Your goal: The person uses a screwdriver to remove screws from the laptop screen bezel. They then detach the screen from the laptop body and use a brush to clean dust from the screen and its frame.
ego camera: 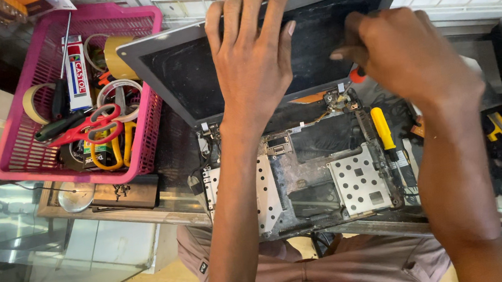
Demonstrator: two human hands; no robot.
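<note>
An opened laptop lies on a glass counter, its base (304,179) stripped to bare metal plates and boards. Its dark screen panel (189,73) is tilted back. My left hand (252,55) lies flat on the screen, fingers spread over the top edge. My right hand (405,52) is closed around a tool with an orange end (356,75), whose tip is near the right hinge (335,96). What kind of tool it is stays hidden by the fist.
A pink basket (26,162) on the left holds tape rolls, red and yellow scissors (93,128), a screwdriver and a tube. A yellow-handled screwdriver (383,128) lies right of the base. Yellow-and-black tools (500,126) sit far right. The glass counter edge (148,215) runs below.
</note>
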